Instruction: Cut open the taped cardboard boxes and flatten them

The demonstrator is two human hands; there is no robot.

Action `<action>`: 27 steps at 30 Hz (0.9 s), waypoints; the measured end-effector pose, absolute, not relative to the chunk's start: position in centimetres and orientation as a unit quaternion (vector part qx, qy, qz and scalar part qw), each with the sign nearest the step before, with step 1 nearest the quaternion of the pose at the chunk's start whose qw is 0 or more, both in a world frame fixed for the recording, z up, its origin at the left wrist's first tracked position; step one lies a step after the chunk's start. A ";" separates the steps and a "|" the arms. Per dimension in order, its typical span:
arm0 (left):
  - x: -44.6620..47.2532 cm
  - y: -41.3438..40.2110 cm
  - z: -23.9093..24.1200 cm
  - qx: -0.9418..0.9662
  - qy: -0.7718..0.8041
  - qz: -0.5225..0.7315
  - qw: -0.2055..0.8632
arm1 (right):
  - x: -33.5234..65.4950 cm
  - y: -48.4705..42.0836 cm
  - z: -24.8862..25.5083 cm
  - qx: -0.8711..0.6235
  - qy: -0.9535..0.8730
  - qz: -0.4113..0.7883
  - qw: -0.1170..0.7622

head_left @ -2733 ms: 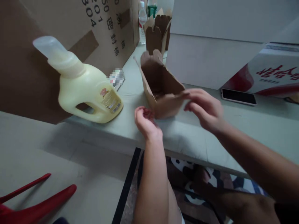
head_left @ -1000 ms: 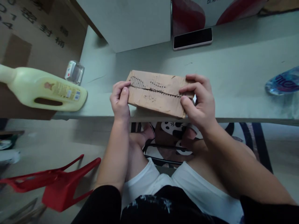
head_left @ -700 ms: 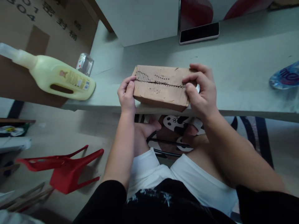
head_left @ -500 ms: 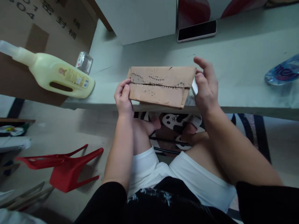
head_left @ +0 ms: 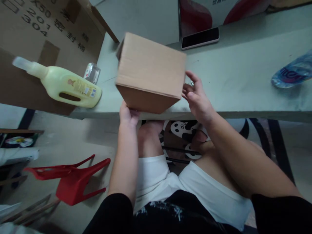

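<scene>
A plain brown cardboard box (head_left: 152,65) is held up over the front of the table, tilted, with a smooth face and a darker side turned towards me. My left hand (head_left: 128,114) grips it from below at the lower left corner; most of those fingers are hidden under the box. Just off the box's right end is my right hand (head_left: 198,99), its fingers apart and partly bent, the fingertips close to the edge. Whether they touch the cardboard I cannot tell. A small shiny bit shows between these fingers, too small to name.
On the pale green table (head_left: 234,71) lie a phone (head_left: 200,38), a yellow pump bottle (head_left: 73,87), a small clear container (head_left: 92,73) and a water bottle (head_left: 292,71). A large carton (head_left: 48,29) stands at left. A red plastic stool (head_left: 70,187) is on the floor.
The box has been turned, so its creased, torn-looking face has gone from view and a smooth one shows. It rose slightly and shifted left. My right hand moved left with it.
</scene>
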State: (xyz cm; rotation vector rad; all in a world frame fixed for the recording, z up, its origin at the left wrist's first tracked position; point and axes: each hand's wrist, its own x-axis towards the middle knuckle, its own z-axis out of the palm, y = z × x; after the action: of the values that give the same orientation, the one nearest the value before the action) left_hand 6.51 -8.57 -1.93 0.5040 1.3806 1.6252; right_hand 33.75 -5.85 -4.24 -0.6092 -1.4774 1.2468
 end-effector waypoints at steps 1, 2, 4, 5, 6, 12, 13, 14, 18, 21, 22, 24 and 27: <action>7.4 -8.9 -2.1 0.199 0.565 0.640 0.481 | 34.0 -6.1 -3.8 -0.248 -0.633 0.504 0.533; 8.3 -9.2 -2.2 0.203 0.557 0.625 0.508 | 34.3 -6.3 -3.4 -0.247 -0.651 0.484 0.530; 10.2 -10.0 -2.5 0.216 0.536 0.595 0.559 | 34.9 -6.9 -2.5 -0.253 -0.690 0.440 0.515; 11.0 -10.4 -2.6 0.224 0.530 0.581 0.576 | 35.2 -7.2 -2.1 -0.257 -0.707 0.419 0.509; 11.7 -10.8 -2.7 0.233 0.523 0.570 0.589 | 35.5 -7.5 -1.8 -0.262 -0.718 0.402 0.504; 13.0 -12.1 -4.7 0.319 0.627 0.404 0.585 | 35.8 -8.3 -1.1 -0.317 -0.721 0.328 0.522; 12.8 -12.2 -4.9 0.341 0.649 0.379 0.565 | 35.7 -8.3 -1.2 -0.326 -0.725 0.317 0.518; 12.6 -12.3 -4.9 0.356 0.665 0.375 0.538 | 35.6 -8.3 -1.3 -0.334 -0.728 0.310 0.512; 12.3 -12.3 -2.4 0.418 0.665 0.557 0.271 | 35.1 -8.3 -1.7 -0.338 -0.738 0.310 0.495; 13.1 -11.9 0.1 0.598 0.532 0.589 0.111 | 34.7 -8.4 -1.8 -0.322 -0.750 0.307 0.489; 13.5 -11.7 0.6 0.652 0.487 0.572 0.099 | 34.7 -8.4 -1.7 -0.320 -0.750 0.303 0.493; 14.4 -11.2 0.6 0.722 0.448 0.518 0.097 | 34.6 -8.4 -1.6 -0.319 -0.743 0.293 0.509; 15.6 -10.5 -1.1 0.738 0.411 0.534 0.036 | 35.3 -7.7 -1.7 -0.373 -0.703 0.267 0.543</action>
State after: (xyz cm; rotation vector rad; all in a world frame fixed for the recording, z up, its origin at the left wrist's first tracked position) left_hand 15.63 -10.53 -1.13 2.2669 1.2621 1.6395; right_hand 35.33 -7.70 -1.71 -0.8861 -1.6691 0.6344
